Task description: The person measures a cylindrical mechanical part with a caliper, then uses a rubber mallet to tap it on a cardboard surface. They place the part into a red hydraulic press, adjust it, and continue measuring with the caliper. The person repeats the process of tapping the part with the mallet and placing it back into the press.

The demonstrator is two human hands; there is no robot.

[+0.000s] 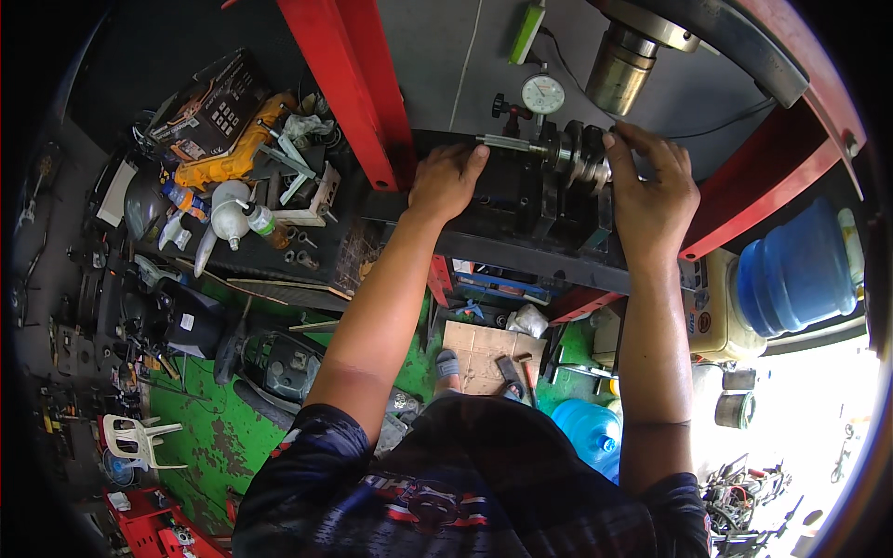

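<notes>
A metal crankshaft (584, 160) lies crosswise on two dark upright supports (547, 209), its slim shaft pointing left. My right hand (659, 191) is closed at its right end, thumb against the round webs and fingers curled behind; part of the grip is hidden. My left hand (445, 182) rests on the black bench beam (498, 249), its thumb apart from the fingers and close to the tip of the shaft. Just behind the crankshaft stands a round white-faced dial gauge (542, 94) with a black knob (500, 104) and red holder beside it.
A red press frame (349, 84) flanks the work, with a thick metal ram (621, 70) above right. Tools, bottles and a black box (209, 107) crowd the left bench. A blue water jug (798, 270) stands right. Cardboard (479, 349) and a hammer (528, 372) lie below.
</notes>
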